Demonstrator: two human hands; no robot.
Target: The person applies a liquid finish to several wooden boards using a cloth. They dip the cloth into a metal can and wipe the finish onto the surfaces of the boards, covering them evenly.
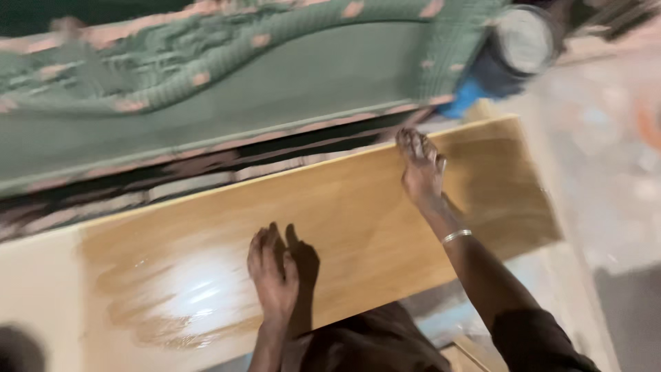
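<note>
- Head view: a long wooden board lies flat, its wet, glossy coating shining near the left end.
- Left hand rests palm-down near the board's near edge, fingers together and flat, holding nothing.
- Right hand presses the far edge toward the right end, fingers slightly spread, empty; a metal bracelet circles the wrist.
- Beyond the far edge stands a green carved panel; a blurred round can sits past the far right corner.
</note>
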